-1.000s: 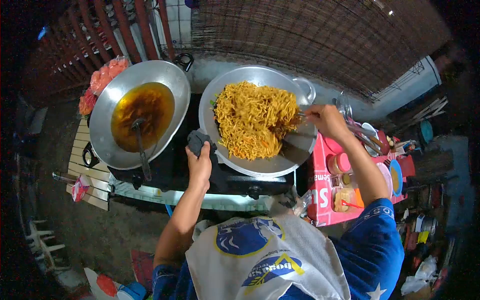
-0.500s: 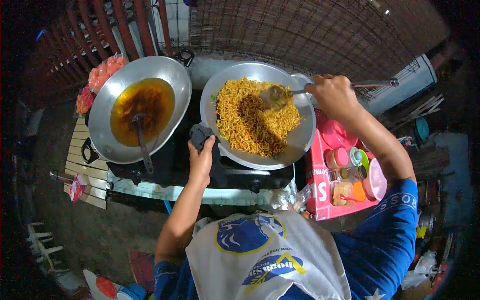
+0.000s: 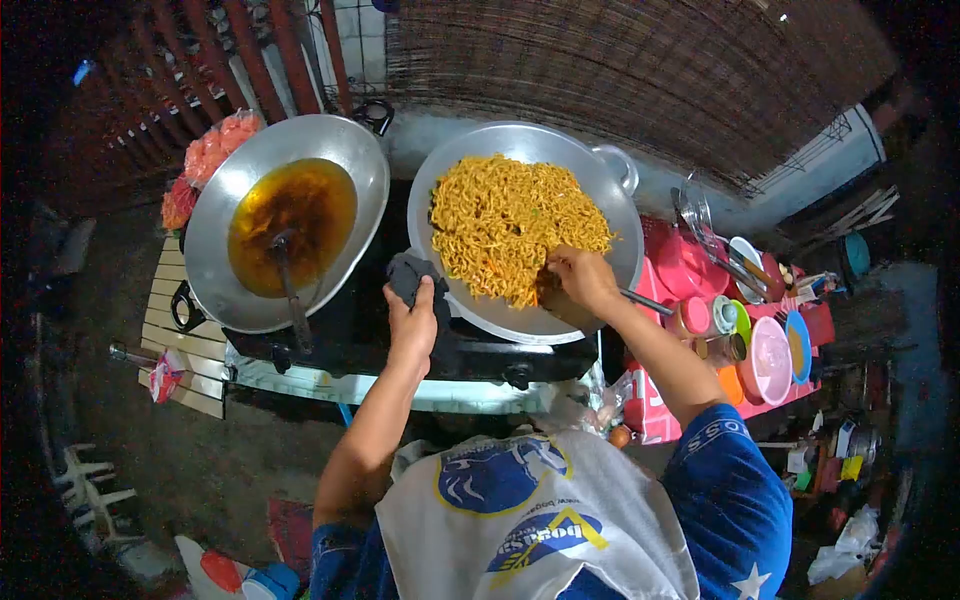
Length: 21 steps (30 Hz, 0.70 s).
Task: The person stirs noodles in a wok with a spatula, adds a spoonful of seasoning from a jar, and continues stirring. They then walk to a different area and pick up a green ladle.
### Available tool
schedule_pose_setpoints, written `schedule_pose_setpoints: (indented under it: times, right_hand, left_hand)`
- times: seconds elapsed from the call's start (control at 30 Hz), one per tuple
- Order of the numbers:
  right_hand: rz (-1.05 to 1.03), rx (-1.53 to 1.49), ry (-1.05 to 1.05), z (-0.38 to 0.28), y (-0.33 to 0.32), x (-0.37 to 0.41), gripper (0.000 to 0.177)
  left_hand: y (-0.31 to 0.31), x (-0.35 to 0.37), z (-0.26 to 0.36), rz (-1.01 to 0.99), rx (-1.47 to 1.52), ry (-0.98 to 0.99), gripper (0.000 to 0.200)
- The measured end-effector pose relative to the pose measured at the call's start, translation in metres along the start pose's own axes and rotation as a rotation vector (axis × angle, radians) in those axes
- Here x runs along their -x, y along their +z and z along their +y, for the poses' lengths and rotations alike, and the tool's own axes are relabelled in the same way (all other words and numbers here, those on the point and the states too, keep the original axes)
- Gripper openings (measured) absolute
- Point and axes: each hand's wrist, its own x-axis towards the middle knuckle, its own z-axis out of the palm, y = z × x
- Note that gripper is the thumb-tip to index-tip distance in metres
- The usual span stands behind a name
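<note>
The right-hand wok [image 3: 425, 215] holds a wide heap of yellow-brown noodles [image 3: 510, 220]. My right hand [image 3: 585, 278] is at the lower right of the heap, its fingers drawn together at the noodles; what they grip is too small to make out. A metal utensil's handle [image 3: 648, 302] sticks out to the right from under my right wrist, over the wok's rim. My left hand [image 3: 410, 325] is closed on a dark cloth [image 3: 410, 275] bunched at the wok's left rim.
Left of it, a second wok [image 3: 210, 215] holds dark yellow oil [image 3: 300, 205] and a ladle [image 3: 292, 290]. Both stand on a black stove [image 3: 450, 355]. A red-covered table [image 3: 660, 420] at right bears jars, a pink bowl [image 3: 768, 360] and utensils. Pink bags [image 3: 222, 145] hang at upper left.
My right hand has come down and left from the utensil's raised handle to the noodles. The dark patch on the noodles no longer shows. My left hand still grips the cloth.
</note>
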Motion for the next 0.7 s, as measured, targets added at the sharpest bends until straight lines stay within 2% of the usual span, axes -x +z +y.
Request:
schedule_pose_setpoints:
  times: [0.1, 0.17, 0.23, 0.3, 0.47, 0.53, 0.57, 0.63, 0.67, 0.7]
  right_hand:
    - [0.055, -0.023, -0.044, 0.003, -0.018, 0.002, 0.016]
    - [0.077, -0.029, -0.076, 0.006, -0.041, 0.005, 0.016]
    - [0.078, 0.054, -0.015, 0.005, -0.067, 0.010, 0.017]
    - [0.082, 0.164, -0.008, -0.002, -0.094, 0.013, 0.017]
    - [0.084, 0.456, 0.002, -0.036, -0.149, 0.018, 0.017]
    - [0.208, 0.676, -0.123, -0.049, -0.154, 0.019, 0.015]
    - [0.208, 0.679, -0.122, -0.050, -0.154, 0.019, 0.015]
    - [0.379, 0.814, -0.359, -0.051, -0.151, 0.018, 0.016]
    - [0.375, 0.816, -0.360, -0.053, -0.149, 0.017, 0.016]
    - [0.406, 0.878, -0.483, -0.056, -0.147, 0.016, 0.016]
  left_hand:
    - [-0.004, -0.003, -0.002, -0.066, 0.030, 0.063, 0.051]
    - [-0.002, 0.000, 0.001, -0.023, 0.012, 0.020, 0.054]
    - [-0.002, -0.001, 0.000, 0.018, 0.000, -0.024, 0.056]
    - [-0.005, -0.005, -0.005, -0.059, 0.037, 0.043, 0.059]
    - [-0.007, 0.000, 0.003, -0.065, 0.025, 0.012, 0.059]
    - [-0.008, 0.002, 0.004, -0.085, 0.059, -0.011, 0.058]
    - [-0.009, 0.001, 0.003, -0.102, 0.091, 0.004, 0.056]
    - [-0.010, -0.001, 0.001, -0.118, 0.126, 0.020, 0.054]
    - [-0.010, -0.002, -0.001, -0.133, 0.159, 0.023, 0.052]
    - [-0.011, -0.003, -0.003, -0.149, 0.188, 0.027, 0.050]
